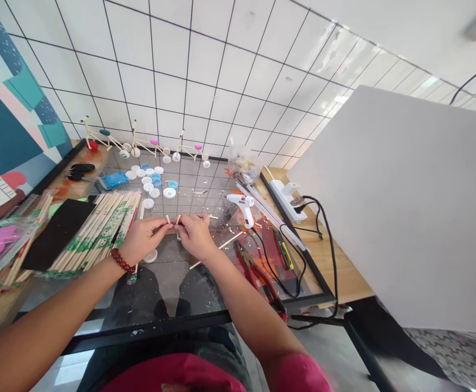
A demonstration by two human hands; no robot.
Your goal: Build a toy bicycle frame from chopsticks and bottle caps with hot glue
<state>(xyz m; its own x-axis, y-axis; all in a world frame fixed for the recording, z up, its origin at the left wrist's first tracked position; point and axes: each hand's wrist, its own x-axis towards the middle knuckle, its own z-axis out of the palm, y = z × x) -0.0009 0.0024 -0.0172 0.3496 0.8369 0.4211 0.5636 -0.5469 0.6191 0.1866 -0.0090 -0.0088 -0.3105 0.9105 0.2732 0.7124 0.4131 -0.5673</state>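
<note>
A white panel (401, 207) fills my right side, beyond the worktop (168, 277), whose dark frame (152, 330) marks the front and right edges for me. One wide packet of wrapped chopsticks (94, 234) and one black sheet (60, 234) crowd the left; one black cable (334, 272) loops over the right edge. The most open room I find lies at the front, between the person's two arms (246, 294). Three stick models (154, 142) line the back edge. One pair of red-handled pliers (266, 280), one white glue gun (242, 204) and one cutter (285, 255) take up the right. I see the left hand (150, 235) pinching a short stick (168, 219) and the right hand (196, 234) pinching a second stick (178, 219), close together near the worktop's middle; over a dozen white and blue caps (154, 193) lie beyond them
</note>
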